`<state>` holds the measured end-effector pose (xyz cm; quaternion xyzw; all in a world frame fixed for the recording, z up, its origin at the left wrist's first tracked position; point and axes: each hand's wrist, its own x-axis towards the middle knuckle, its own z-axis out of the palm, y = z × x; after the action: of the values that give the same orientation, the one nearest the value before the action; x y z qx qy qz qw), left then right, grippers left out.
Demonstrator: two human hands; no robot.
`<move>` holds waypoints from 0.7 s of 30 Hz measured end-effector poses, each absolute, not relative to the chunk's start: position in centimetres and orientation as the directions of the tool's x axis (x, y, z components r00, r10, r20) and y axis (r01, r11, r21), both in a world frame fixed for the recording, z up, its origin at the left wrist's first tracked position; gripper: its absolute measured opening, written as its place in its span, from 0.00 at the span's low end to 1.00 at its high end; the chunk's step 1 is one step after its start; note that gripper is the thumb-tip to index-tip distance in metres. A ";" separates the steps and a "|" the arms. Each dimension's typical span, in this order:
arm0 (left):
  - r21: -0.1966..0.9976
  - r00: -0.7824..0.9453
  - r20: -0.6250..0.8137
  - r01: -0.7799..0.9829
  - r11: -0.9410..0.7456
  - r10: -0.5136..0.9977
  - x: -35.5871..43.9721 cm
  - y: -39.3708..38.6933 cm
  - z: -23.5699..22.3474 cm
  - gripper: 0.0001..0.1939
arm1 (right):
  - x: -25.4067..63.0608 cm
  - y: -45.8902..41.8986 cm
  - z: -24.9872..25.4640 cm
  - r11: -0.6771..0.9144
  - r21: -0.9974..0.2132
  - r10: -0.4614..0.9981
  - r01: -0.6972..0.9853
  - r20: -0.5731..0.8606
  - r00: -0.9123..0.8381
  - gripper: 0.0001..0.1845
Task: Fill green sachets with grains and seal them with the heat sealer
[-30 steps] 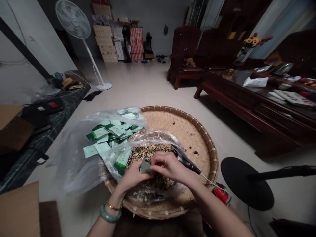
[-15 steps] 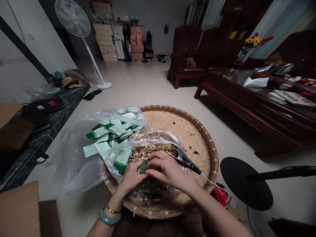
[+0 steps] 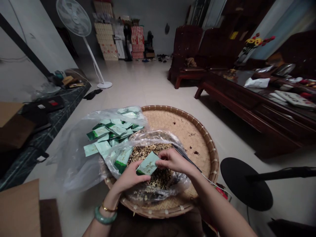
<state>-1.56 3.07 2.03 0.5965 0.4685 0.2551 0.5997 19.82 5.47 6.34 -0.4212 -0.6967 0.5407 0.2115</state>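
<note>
My left hand (image 3: 129, 178) and my right hand (image 3: 172, 160) both pinch one small pale green packet (image 3: 148, 164), held tilted over a clear plastic bag of loose dried brownish bits (image 3: 158, 179). That bag lies in a big round woven tray (image 3: 197, 131). Left of it a second clear plastic bag (image 3: 74, 158) holds several more green packets (image 3: 108, 136). A dark pair of tongs or scissors (image 3: 184, 154) lies on the tray behind my right hand. My left wrist wears a green bangle.
A dark round stand base (image 3: 247, 182) with a pole sits on the floor to the right. A dark wooden table (image 3: 259, 102) and chairs stand further right. A cardboard box (image 3: 18, 210) is at lower left, a standing fan (image 3: 74, 19) at the back.
The packet was edge-on and low between my hands; now it is lifted and turned so its flat face shows. My right hand has moved slightly up.
</note>
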 end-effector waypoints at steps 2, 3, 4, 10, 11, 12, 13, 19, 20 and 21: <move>0.961 0.424 -0.274 0.162 0.225 0.863 -1.3 3.3 1.9 0.26 | 19.6 5.5 6.1 0.073 -0.920 0.809 0.385 -0.171 -0.562 0.08; 0.956 0.416 -0.293 0.122 0.267 0.861 -1.2 3.4 1.8 0.25 | 19.5 5.5 6.0 0.071 -0.915 0.810 0.398 -0.180 -0.558 0.07; 0.949 0.406 -0.313 0.091 0.303 0.859 -1.0 3.4 1.7 0.24 | 19.3 5.5 5.8 0.063 -0.912 0.820 0.406 -0.185 -0.542 0.06; 0.935 0.368 -0.329 -0.003 0.355 0.870 -0.1 3.3 1.3 0.25 | 18.6 5.7 4.1 0.067 -0.915 0.902 0.397 -0.115 -0.415 0.05; 0.937 0.369 -0.324 0.000 0.349 0.871 0.0 3.3 1.3 0.26 | 18.6 5.7 3.9 0.078 -0.913 0.907 0.400 -0.101 -0.408 0.05; 0.941 0.367 -0.318 0.013 0.337 0.874 0.1 3.2 1.3 0.25 | 18.6 5.7 3.8 0.090 -0.911 0.910 0.403 -0.089 -0.404 0.04; 0.947 0.360 -0.310 0.036 0.319 0.880 0.2 3.2 1.3 0.24 | 18.6 5.6 3.8 0.104 -0.908 0.910 0.405 -0.077 -0.407 0.04; 0.952 0.268 -0.196 0.283 0.117 0.943 0.7 3.1 1.5 0.10 | 17.9 5.3 4.6 0.295 -0.841 0.889 0.454 0.067 -0.452 0.06; 0.945 0.261 -0.177 0.315 0.090 0.949 0.8 3.1 1.6 0.09 | 17.6 5.2 4.7 0.317 -0.823 0.892 0.471 0.090 -0.444 0.06; 0.939 0.257 -0.165 0.336 0.072 0.952 0.9 3.0 1.6 0.08 | 17.4 5.1 4.8 0.329 -0.812 0.897 0.483 0.107 -0.430 0.06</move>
<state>0.89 3.01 1.61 0.6097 0.5283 0.3038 0.5068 17.35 5.11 4.80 -0.4516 -0.7636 0.3629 0.2850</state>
